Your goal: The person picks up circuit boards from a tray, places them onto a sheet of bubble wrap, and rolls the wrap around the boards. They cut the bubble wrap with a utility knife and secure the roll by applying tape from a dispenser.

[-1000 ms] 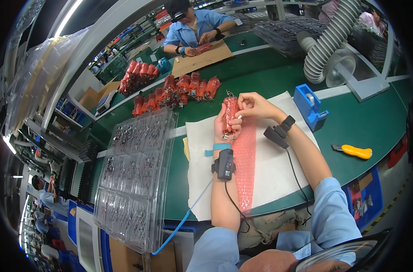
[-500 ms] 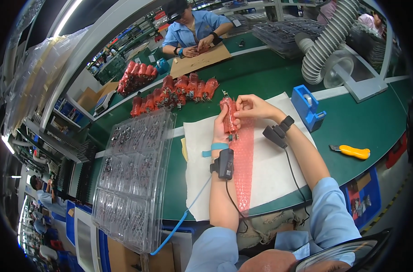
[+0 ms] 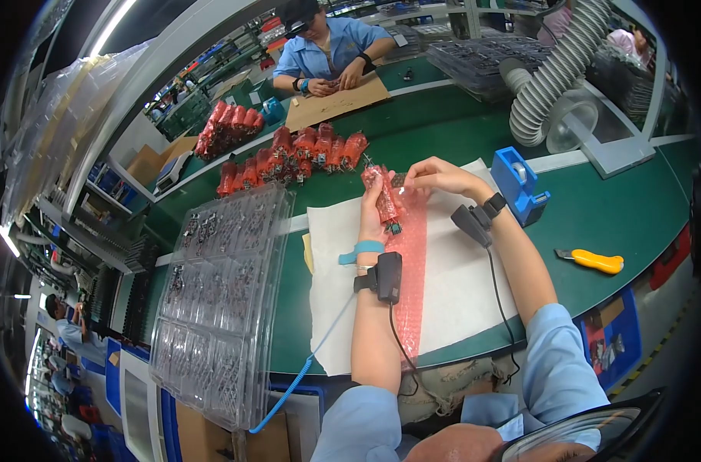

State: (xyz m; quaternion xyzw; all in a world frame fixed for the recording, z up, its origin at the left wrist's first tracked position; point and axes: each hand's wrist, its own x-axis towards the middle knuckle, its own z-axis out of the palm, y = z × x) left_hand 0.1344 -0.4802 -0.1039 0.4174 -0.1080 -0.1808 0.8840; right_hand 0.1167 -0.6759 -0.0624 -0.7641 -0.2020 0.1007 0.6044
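Observation:
My left hand (image 3: 372, 209) is closed around a bundle wrapped in red bubble wrap (image 3: 383, 202), held tilted above the white sheet. Small green and metal parts stick out of the bundle's ends. Close beside it on the right, my right hand (image 3: 441, 179) has thumb and fingertips pinched together; what they grip is too small to make out. Below both hands a long strip of red bubble wrap (image 3: 413, 300) runs down the white sheet (image 3: 466, 285) towards me.
Several red-wrapped bundles (image 3: 304, 150) lie at the far side, left of centre. Clear plastic trays (image 3: 212, 308) are stacked on the left. A blue tape dispenser (image 3: 520, 185) and a yellow utility knife (image 3: 597, 262) sit on the right. A co-worker (image 3: 331, 58) works opposite.
The wrapped bundle has tilted, its top leaning left, as my left hand turned. My right hand has drawn slightly right, away from the bundle.

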